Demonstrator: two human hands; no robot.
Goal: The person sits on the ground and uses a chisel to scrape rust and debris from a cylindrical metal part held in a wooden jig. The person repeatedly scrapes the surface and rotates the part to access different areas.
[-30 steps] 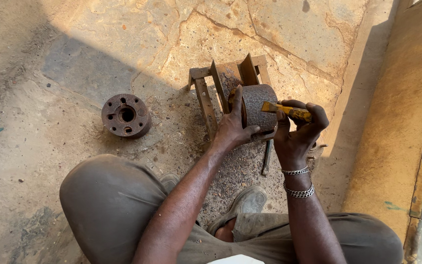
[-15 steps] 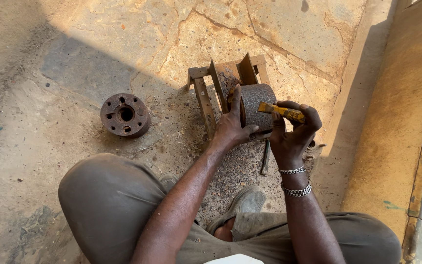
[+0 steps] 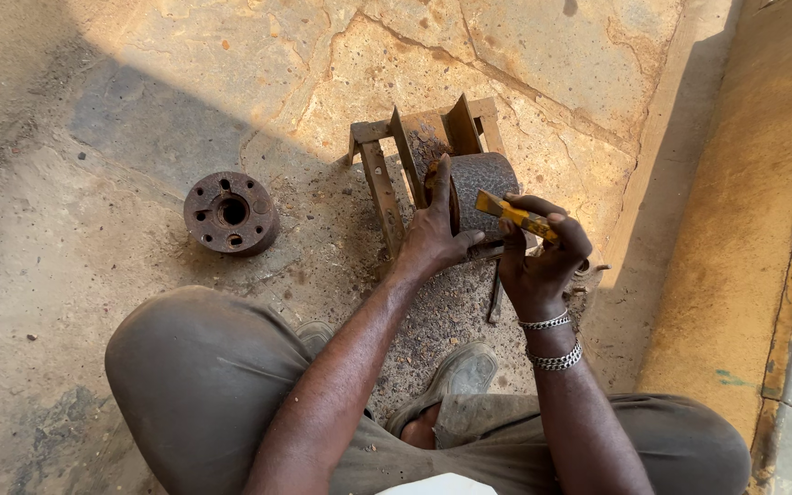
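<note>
Down low on the stone floor (image 3: 258,73), a rusty metal frame (image 3: 387,174) of angle pieces, cradling a rusty metal cylinder (image 3: 488,188) between its upright plates; nothing else seen inside it. Left hand (image 3: 437,229) clamped over the near end of the cylinder, fingers spread upward along its face, thumb pointing toward the right. Right hand (image 3: 543,266) just beside it, to the right, clenched round a yellow-handled tool (image 3: 515,215), tip of the tool laid against the cylinder's side. Both hands touching or almost touching across the cylinder, wrists apart. Silver bracelets (image 3: 550,339) on the right wrist. Well apart to the left, lying flat in the dust, a round rusty flange (image 3: 231,213) with a central bore and several smaller holes, untouched. Loose rust flakes and grit (image 3: 442,321) scattered under the frame, between the bent knees. Grey shoe (image 3: 460,371) below the hands.
</note>
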